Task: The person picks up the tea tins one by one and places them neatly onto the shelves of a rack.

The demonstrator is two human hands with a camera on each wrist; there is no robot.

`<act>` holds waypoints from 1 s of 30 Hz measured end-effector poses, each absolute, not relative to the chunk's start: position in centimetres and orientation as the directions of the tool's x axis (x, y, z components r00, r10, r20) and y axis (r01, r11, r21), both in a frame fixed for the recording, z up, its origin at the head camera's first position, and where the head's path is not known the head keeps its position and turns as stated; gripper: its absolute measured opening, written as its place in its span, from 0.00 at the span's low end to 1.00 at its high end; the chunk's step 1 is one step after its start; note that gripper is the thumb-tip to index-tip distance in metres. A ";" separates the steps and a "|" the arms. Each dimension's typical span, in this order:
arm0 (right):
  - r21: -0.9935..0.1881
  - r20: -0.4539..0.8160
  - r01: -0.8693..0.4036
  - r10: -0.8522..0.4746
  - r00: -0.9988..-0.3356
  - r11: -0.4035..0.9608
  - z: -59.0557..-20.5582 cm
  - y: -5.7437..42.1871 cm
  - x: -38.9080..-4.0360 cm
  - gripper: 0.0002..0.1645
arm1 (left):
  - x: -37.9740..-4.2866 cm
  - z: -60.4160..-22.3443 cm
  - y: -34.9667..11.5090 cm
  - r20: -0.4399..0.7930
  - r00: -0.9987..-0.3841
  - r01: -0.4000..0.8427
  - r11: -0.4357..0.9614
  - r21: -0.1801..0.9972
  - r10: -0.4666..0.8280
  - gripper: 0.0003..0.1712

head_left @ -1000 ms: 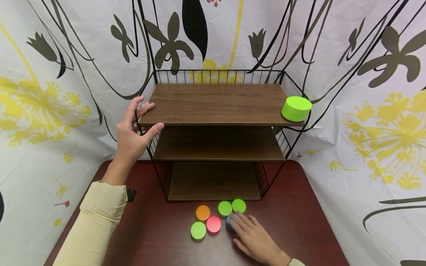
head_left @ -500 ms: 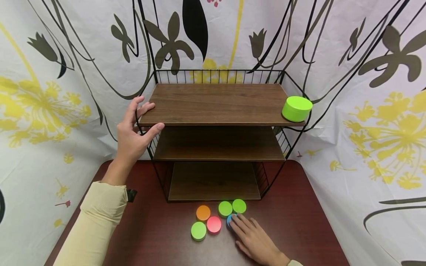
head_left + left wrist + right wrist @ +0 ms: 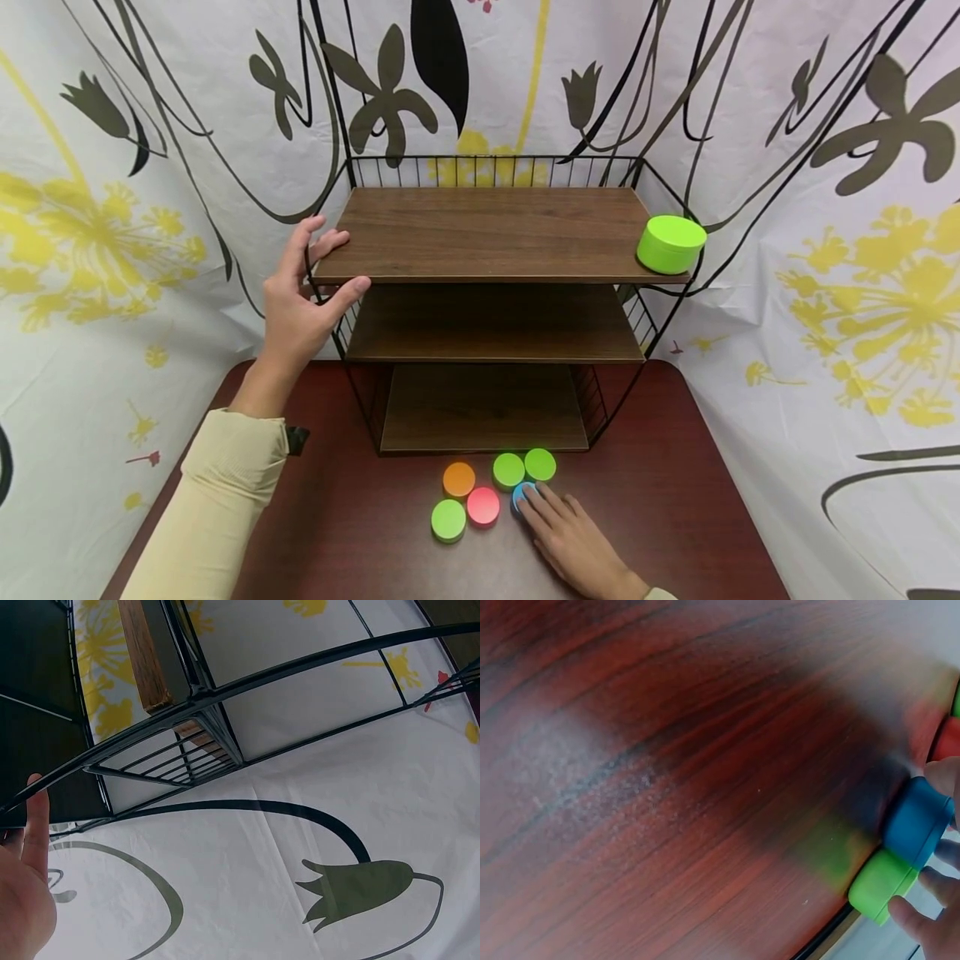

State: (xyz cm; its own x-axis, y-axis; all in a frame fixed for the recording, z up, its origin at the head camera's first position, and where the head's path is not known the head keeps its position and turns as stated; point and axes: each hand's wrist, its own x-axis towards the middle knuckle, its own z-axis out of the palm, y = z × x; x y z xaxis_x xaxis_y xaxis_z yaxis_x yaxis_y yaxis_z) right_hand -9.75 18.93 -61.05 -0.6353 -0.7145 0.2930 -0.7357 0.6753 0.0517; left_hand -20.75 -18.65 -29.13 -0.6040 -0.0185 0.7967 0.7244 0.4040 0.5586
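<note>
Your right hand (image 3: pixel 577 537), bottom centre-right, touches blue round plastic-looking container (image 3: pixel 916 817) there; can't tell if pinching. Likely light, stiff, slick: grip side walls. Left hand (image 3: pixel 288 304), fingers spread, at brown-board, black-wire rack (image 3: pixel 480 233), frame left.

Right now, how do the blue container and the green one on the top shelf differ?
Colour: the blue container is blue; the shelf container is bright green.
Place: blue sits on the table beside others; green stands alone at the right end of the top shelf.
Contact: blue is under the right hand; green is untouched.
Shared: both are round.
</note>
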 end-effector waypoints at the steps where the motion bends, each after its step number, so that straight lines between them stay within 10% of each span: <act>1: 0.046 0.294 -0.734 -0.712 -0.638 0.677 -61.0 18.9 -9.7 0.35 | -20.8 -29.2 -18.7 0.796 -0.605 0.724 0.404 0.559 -0.018 0.40; 30: 0.059 0.392 -0.710 -0.671 -0.630 0.701 -61.3 17.2 -10.6 0.28 | -20.8 -29.2 -18.8 0.797 -0.603 0.723 0.407 0.559 -0.023 0.41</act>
